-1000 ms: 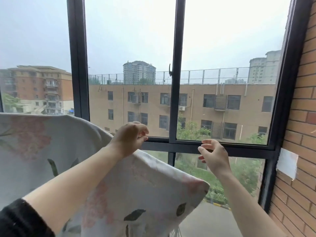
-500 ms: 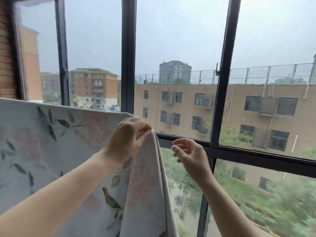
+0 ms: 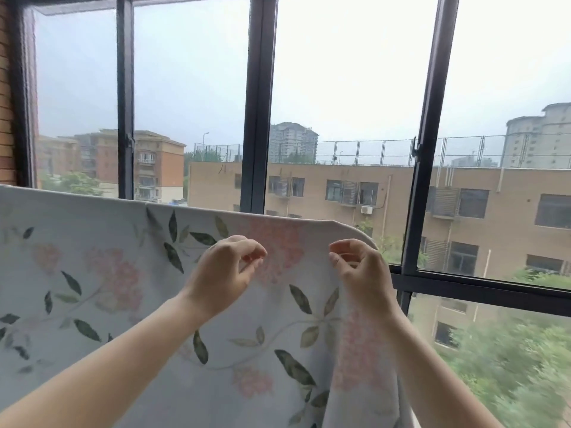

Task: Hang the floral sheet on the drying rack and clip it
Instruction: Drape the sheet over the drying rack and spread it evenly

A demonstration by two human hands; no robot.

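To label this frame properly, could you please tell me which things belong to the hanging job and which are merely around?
Job: sheet, left hand, right hand.
Around: window frame, buildings, trees.
No rack or clip shows.

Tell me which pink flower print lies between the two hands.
The topmost pink print, at the top edge of the sheet; others lie lower or further left.

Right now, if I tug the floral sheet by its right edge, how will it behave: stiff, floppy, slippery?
Probably floppy: the floral sheet curves over along its top and hangs in soft folds at its right edge. Likely light for its size; the cloth looks thin. It could slide when tugged, as no clip shows on it.
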